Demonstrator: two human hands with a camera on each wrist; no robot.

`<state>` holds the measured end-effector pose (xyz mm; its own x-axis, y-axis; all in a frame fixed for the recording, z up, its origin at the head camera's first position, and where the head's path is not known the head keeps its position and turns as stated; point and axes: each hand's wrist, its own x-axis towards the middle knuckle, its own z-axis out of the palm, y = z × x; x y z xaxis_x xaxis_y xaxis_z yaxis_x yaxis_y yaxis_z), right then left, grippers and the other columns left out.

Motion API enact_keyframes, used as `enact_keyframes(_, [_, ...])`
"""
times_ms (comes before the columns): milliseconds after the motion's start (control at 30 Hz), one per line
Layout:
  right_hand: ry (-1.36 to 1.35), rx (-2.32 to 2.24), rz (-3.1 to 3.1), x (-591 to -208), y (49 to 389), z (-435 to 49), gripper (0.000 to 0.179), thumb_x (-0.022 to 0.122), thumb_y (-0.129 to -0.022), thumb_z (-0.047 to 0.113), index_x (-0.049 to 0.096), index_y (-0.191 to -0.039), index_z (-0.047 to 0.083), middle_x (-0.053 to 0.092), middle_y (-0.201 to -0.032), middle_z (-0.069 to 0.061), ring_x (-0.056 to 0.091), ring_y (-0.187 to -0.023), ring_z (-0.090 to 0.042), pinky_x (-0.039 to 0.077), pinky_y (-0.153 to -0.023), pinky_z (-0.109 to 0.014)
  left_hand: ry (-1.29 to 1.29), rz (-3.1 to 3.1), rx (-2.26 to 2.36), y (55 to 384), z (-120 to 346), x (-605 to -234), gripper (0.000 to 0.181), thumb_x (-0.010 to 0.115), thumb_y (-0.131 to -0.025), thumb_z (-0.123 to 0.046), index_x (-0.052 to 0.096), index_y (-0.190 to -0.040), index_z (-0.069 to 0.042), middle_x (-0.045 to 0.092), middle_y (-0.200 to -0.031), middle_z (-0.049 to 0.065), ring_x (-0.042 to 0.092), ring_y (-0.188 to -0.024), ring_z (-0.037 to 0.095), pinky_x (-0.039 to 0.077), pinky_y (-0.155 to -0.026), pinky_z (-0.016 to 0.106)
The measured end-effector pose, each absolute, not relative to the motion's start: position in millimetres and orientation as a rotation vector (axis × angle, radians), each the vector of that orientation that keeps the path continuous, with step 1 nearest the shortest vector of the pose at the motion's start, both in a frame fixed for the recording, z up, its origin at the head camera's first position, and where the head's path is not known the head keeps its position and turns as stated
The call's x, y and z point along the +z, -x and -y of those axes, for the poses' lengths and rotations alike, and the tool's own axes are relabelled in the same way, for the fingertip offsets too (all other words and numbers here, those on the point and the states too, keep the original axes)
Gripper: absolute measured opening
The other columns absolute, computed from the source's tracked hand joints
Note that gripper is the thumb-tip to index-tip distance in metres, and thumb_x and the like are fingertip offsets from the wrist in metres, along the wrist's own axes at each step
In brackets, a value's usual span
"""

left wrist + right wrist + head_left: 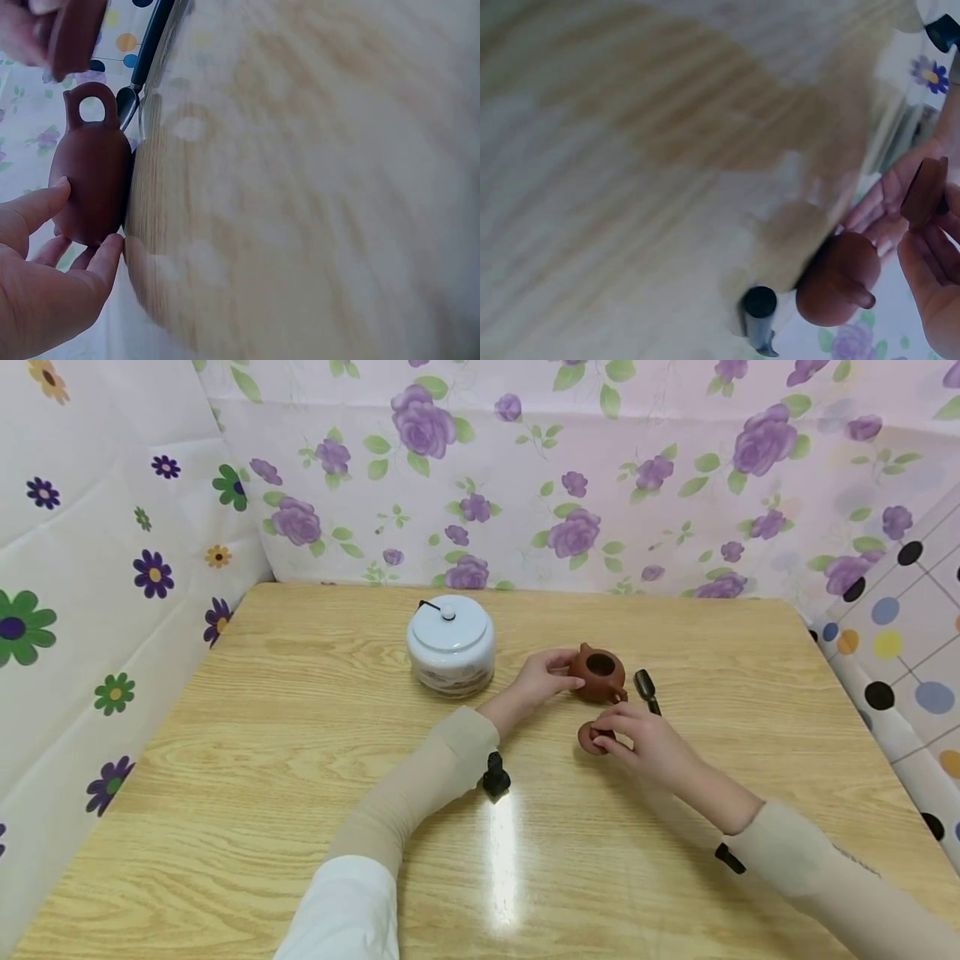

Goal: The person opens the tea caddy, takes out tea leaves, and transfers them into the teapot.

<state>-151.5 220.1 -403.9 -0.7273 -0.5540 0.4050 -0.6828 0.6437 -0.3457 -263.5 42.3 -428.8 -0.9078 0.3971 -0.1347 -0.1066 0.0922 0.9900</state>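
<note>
One teapot [602,687], mouth uncovered, upright on table [300,760], handle toward near side. Left hand [542,681] clamped on pot's side, thumb and fingers on its wall; left arm bent at elbow, forearm slanting up and rightward. Lid [587,740] just nearer than pot, raised above table. Right hand [651,745] pinches lid between thumb and fingers, palm side down; right forearm slanting in from lower right. Scoop [643,683] right of pot, partly behind right hand. White jar [452,652], lid on, left of left hand. Flowered cloth [517,468] behind table.

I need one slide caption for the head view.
Left hand holds the open teapot; right hand holds its lid.
</note>
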Motion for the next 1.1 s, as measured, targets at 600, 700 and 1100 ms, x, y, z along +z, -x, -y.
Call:
enact_keyframes(600, [-1.086,0.690,2.727,-415,144,-222,0.010,0.074,-0.080,0.003,0.072,-0.089,0.007,0.065,-0.091,-0.002,0.062,-0.083,-0.015,0.055,-0.070,-0.031,-0.270,-1.991,1.885,262,-42,-428,0.052,0.066,-0.086,0.002,0.050,-0.136,-0.003,0.052,-0.139,0.013,0.051,-0.126,0.025,0.049,-0.096,0.031])
enact_keyframes(700, [-1.086,0.694,2.732,-416,144,-221,0.009,0.074,-0.080,0.004,0.072,-0.089,0.007,0.066,-0.090,-0.003,0.063,-0.082,-0.015,0.055,-0.069,-0.030,-0.280,-1.988,1.887,262,-41,-428,0.052,0.066,-0.086,0.002,0.051,-0.136,-0.003,0.052,-0.139,0.014,0.051,-0.126,0.025,0.049,-0.097,0.031])
enact_keyframes(1100, [-1.058,0.689,2.769,-417,144,-223,0.012,0.073,-0.082,0.006,0.071,-0.094,0.005,0.066,-0.094,-0.004,0.063,-0.085,-0.017,0.054,-0.071,-0.032,-0.262,-2.007,1.872,261,-43,-425,0.052,0.065,-0.087,0.002,0.050,-0.137,-0.003,0.051,-0.139,0.015,0.050,-0.127,0.025,0.048,-0.098,0.032])
